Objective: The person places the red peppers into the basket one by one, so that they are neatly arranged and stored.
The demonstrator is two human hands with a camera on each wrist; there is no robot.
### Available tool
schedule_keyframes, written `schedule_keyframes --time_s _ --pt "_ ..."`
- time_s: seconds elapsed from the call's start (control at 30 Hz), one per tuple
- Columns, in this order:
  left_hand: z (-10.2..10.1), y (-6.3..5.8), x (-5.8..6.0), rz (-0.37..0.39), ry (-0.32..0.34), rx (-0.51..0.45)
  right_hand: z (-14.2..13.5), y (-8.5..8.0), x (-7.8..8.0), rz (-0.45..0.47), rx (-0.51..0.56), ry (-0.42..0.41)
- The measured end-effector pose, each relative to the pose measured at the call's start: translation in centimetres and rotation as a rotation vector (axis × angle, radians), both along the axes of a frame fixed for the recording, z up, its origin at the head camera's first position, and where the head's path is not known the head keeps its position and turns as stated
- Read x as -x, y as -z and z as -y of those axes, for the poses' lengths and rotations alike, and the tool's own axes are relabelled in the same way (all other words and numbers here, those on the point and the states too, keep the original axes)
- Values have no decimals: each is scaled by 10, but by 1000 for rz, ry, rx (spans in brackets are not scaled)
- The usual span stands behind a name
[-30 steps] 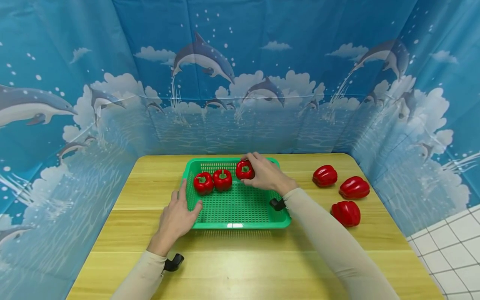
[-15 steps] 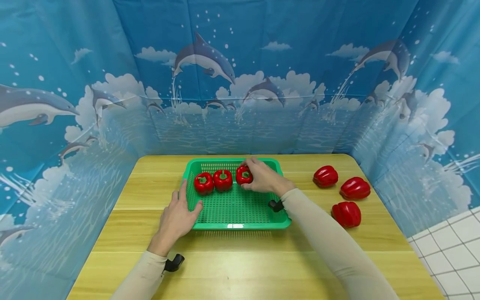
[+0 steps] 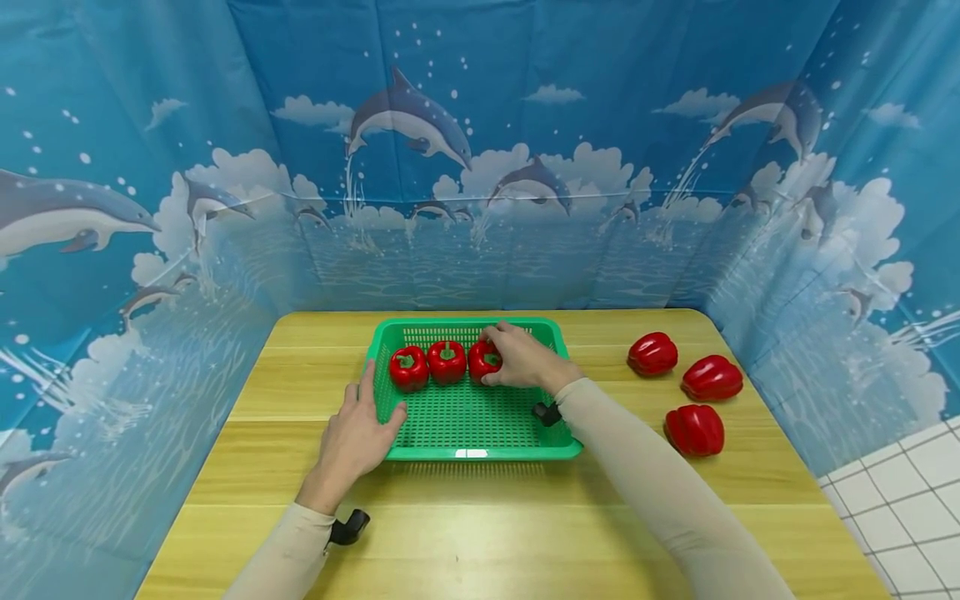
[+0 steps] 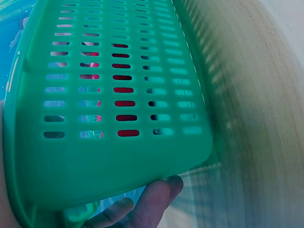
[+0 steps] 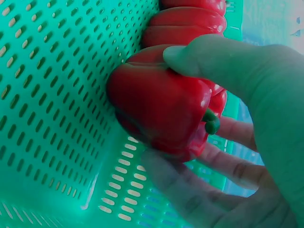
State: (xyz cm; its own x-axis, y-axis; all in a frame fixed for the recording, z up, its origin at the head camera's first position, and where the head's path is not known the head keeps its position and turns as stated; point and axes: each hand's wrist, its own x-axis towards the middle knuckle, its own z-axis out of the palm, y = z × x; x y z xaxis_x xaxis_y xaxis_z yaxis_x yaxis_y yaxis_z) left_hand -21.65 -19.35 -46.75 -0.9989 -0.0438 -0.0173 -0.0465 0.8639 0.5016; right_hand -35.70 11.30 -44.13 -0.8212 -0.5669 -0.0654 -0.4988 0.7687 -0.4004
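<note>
Your right hand (image 3: 527,357) grips a red bell pepper (image 5: 156,104) between thumb and fingers inside the green basket (image 3: 435,454). Your left hand (image 3: 354,437), spread loosely, touches the basket's left side. Two upright peppers (image 3: 447,363) occupy its left half; three loose peppers (image 3: 694,430) lie on the bench (image 3: 465,542) to its right.

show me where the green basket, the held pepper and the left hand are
Green basket (image 3: 517,454): head view, on its near rim
Held pepper (image 5: 159,107): right wrist view, on its side
Left hand (image 3: 352,437): head view, on its back
</note>
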Motion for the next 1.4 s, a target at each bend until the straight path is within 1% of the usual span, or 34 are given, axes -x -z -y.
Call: schedule_keyframes --time_s 0.2,0.3,0.6,0.8,1.13,1.4 --pt "-1 -1 1 -1 -1 1 5 -1 0 -47 -84 20" --pt "-1 -1 1 -8 -4 4 7 -1 0 -71 -105 29" --pt "-2 1 1 -14 1 1 5 0 -1 -17 -29 38" --pt "-2 3 1 -19 3 -5 0 2 -3 -7 -18 58" --pt "-1 3 1 -17 -1 -3 -7 -4 -6 -15 3 70" --pt "-1 2 0 -23 -2 5 -14 -14 -12 -54 39 54"
